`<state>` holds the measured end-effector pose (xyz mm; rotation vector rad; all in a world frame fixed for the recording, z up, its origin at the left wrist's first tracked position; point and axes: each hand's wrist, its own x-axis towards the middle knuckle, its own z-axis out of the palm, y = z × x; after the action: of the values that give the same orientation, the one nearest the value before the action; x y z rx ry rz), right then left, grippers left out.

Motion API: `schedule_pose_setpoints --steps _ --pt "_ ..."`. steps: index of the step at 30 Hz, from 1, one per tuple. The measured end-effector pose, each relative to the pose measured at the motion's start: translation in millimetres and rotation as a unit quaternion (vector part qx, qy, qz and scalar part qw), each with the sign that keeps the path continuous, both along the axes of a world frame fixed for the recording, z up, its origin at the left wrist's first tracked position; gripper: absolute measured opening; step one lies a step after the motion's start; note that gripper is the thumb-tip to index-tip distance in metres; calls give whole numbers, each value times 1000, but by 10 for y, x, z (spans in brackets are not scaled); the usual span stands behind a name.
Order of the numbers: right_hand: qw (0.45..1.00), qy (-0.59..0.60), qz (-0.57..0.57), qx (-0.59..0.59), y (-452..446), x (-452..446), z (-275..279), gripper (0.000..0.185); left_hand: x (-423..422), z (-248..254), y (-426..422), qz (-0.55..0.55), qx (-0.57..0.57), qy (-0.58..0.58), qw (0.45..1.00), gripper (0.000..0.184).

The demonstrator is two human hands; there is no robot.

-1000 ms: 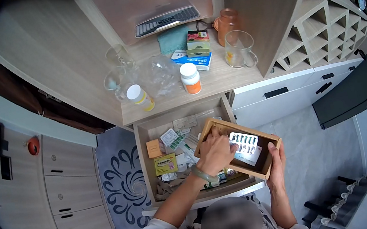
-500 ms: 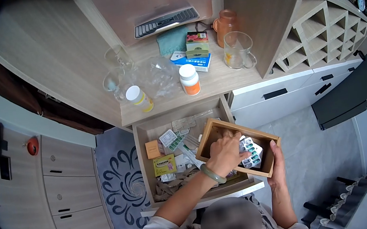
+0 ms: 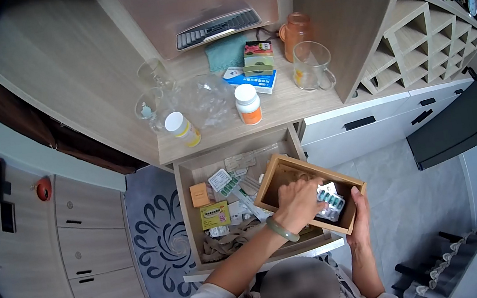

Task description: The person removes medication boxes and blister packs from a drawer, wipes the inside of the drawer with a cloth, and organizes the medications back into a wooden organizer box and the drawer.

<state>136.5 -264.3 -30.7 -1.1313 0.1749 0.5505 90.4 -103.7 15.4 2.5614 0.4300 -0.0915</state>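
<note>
Over the open drawer [image 3: 188, 175], a small wooden box [image 3: 323, 171] is tilted, its right end held by my right hand [image 3: 360, 217]. My left hand [image 3: 299, 203], a bangle on its wrist, reaches into the box, with its thumb on a blister pack of green capsules [image 3: 330, 200]. Its other fingers are bent and partly hidden. Lying in the drawer are a yellow-green packet [image 3: 215, 215], a small orange box [image 3: 199, 195], another blister pack [image 3: 228, 184] and a beige cloth [image 3: 225, 245].
On the counter [image 3: 282, 108] stand a white-capped orange bottle [image 3: 249, 107], a yellow tube [image 3: 184, 130], a glass mug [image 3: 311, 67], an orange jug [image 3: 296, 35], a blue-white box [image 3: 253, 82] and crumpled clear plastic [image 3: 207, 101]. A patterned rug [image 3: 163, 240] lies left of the drawer.
My left hand has moved right inside the box. The blister packs under it have shifted and turned toward the right end. My right hand keeps its hold on the box.
</note>
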Motion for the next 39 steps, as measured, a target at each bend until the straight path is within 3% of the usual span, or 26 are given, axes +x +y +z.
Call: schedule_pose_setpoints --steps 3,8,11,15,17,20,21,24,27,32,33,36,38,39 --pt "1000 -13 -1 0 10 -3 11 41 3 -32 -24 -12 -56 -10 998 36" --pt "1000 -12 -12 -24 -6 -29 31 41 -65 -11 75 -23 13 23 999 32" --pt "999 -27 1 -44 0 -32 29 53 -39 11 70 -49 9 51 997 31" --pt "1000 -22 -1 -17 8 -31 18 51 -25 -102 79 -109 -34 11 993 34" --pt "1000 -21 -5 -16 7 -37 8 50 -29 -154 124 -194 -36 -89 976 36" --pt "999 -35 -9 -11 14 -40 -11 49 11 -97 47 -221 -90 -42 970 38" --pt "999 -37 -11 -17 15 -46 -3 49 -7 -68 24 -222 -90 -42 970 38" --pt "999 -35 -23 -25 10 -48 11 50 -51 29 -13 -33 -79 -45 995 41" --pt "999 -27 -25 -23 -7 -50 -55 51 -27 -72 60 -64 -122 45 989 43" --pt "999 -18 -17 -42 -92 44 -97 56 -125 62 187 -70 -125 -25 989 32" --pt "999 -17 -26 -36 -84 60 -56 58 -182 187 263 -71 -103 -113 986 29" --pt "999 -29 -27 -36 -186 142 -96 60 -399 496 651 -81 -199 -115 970 27" --pt "998 -26 -40 -44 -195 160 -59 61 -544 579 847 -63 -266 57 960 24" --pt "998 -21 -47 -42 -207 168 -69 61 -590 493 873 -60 -269 58 960 24"
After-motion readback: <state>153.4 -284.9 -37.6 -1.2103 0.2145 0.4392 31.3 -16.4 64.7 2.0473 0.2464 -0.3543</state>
